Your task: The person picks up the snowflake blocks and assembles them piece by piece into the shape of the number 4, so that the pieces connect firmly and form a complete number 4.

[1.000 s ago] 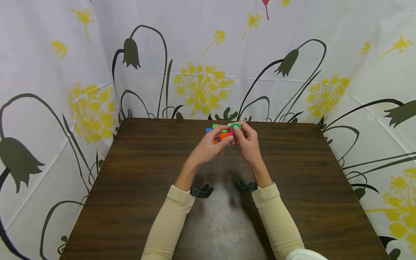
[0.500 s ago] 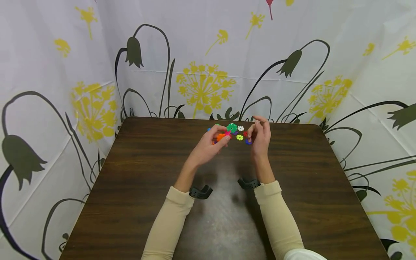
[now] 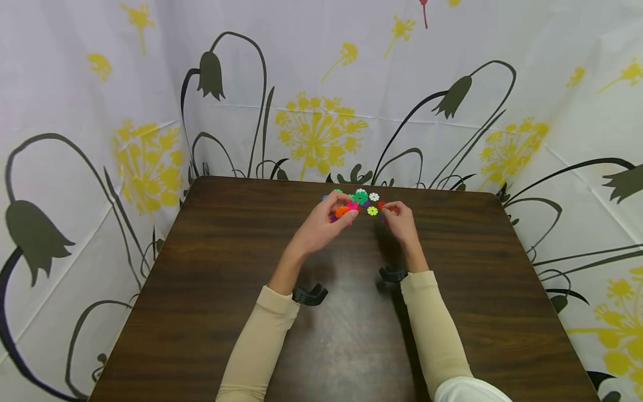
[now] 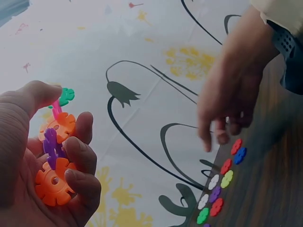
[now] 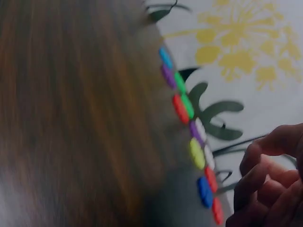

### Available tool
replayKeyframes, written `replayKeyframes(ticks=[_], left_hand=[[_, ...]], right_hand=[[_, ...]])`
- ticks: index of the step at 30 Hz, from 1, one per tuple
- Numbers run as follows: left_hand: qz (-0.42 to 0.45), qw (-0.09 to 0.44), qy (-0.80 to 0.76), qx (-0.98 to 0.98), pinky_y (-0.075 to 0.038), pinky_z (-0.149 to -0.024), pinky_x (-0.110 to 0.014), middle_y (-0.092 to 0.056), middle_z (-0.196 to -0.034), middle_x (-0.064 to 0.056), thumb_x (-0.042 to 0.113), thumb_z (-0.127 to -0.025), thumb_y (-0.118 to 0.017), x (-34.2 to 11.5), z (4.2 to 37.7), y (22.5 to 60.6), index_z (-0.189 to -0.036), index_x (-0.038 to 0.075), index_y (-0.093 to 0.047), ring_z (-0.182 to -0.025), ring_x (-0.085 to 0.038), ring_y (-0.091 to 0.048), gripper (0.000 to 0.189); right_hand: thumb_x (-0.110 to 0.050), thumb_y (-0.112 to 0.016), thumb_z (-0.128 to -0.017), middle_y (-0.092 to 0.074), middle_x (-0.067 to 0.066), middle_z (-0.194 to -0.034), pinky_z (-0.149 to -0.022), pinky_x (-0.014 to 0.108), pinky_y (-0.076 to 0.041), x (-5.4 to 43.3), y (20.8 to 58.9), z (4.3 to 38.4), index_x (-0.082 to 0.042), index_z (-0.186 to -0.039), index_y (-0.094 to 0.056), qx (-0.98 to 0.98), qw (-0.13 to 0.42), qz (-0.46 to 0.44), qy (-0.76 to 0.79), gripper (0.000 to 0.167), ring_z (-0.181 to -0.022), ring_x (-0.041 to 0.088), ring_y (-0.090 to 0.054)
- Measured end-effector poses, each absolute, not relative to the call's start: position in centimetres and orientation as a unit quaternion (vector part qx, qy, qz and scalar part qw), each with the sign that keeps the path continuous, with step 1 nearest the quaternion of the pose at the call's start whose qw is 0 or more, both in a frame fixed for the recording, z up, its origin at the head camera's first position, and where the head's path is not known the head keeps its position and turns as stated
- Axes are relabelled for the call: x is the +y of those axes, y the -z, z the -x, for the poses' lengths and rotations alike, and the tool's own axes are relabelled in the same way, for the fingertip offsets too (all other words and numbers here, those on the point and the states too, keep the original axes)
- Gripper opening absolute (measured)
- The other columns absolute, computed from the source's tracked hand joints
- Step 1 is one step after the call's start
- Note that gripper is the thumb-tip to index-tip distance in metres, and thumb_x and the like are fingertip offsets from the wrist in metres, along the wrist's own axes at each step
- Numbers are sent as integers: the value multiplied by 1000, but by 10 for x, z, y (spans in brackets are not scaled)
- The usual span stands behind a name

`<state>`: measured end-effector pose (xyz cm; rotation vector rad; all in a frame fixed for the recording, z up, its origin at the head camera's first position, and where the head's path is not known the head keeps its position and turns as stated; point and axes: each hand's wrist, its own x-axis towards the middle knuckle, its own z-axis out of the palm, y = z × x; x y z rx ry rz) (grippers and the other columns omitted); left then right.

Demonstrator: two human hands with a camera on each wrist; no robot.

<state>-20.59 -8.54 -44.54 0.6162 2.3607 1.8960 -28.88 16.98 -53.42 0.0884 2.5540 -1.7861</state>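
My left hand [image 3: 318, 226] grips a chain of interlocked flower-shaped plastic discs, with the thumb on one side and curled fingers on the other. In the left wrist view the chain runs from an orange disc [image 4: 54, 184] through a purple disc [image 4: 51, 147] and another orange disc to a pink disc [image 4: 57, 109] and a green disc [image 4: 67, 97]. My right hand [image 3: 401, 224] hovers near a loose red disc [image 3: 381, 205], fingers loosely bent. Nothing shows between its fingers in the right wrist view, where a blue disc [image 5: 205, 191] lies close by.
Loose discs in several colours, including a yellow disc [image 3: 372, 211] and a white disc [image 3: 374, 197], line the far edge of the dark wooden table [image 3: 226, 234]. A flower-printed curtain [image 3: 321, 72] hangs right behind that edge.
My right hand has left the green disc on the chain, moved right and come down by the loose discs. My left hand keeps holding the chain in nearly the same place.
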Motion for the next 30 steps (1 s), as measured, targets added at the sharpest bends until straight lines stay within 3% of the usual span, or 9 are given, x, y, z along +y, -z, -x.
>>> replayKeyframes(ticks=[4,11,19,26,30], left_hand=[[-201,22,-595,778,-54,-77,-31,-72,-106,-17,28,-106,-69,-86,205,446,-137,9,-56,-92,-24,-67,39],[-201,22,-565,800,-54,-79,-32,-70,-108,-11,31,-106,-68,-87,202,448,-138,13,-57,-92,-24,-65,39],[-211,38,-574,790,-55,-79,-33,-70,-105,-11,29,-106,-67,-85,205,448,-136,11,-55,-95,-28,-67,37],[-212,52,-580,785,-54,-78,-33,-72,-104,-11,29,-107,-65,-85,206,447,-135,12,-54,-95,-26,-68,34],[-212,62,-604,765,-52,-70,-31,-72,-98,-13,24,-109,-62,-84,208,446,-136,8,-53,-77,-23,-62,33]], right_hand=[[-20,-63,-105,-73,10,-83,-63,26,-47,182,546,290,0,-130,-65,872,25,-43,487,32,-66,11,-60],[-30,-64,-107,-77,10,-98,-69,36,-46,190,555,285,-13,-144,-61,908,71,-66,408,41,-83,24,-69],[-36,-64,-105,-79,8,-106,-76,42,-47,187,554,293,-21,-145,-61,924,78,-80,365,42,-93,29,-71],[-35,-65,-106,-80,8,-107,-88,52,-51,183,551,293,-17,-141,-61,928,83,-92,352,40,-101,33,-71],[-35,-68,-105,-80,10,-107,-87,51,-50,185,550,294,-11,-136,-61,923,81,-91,365,40,-100,34,-70]])
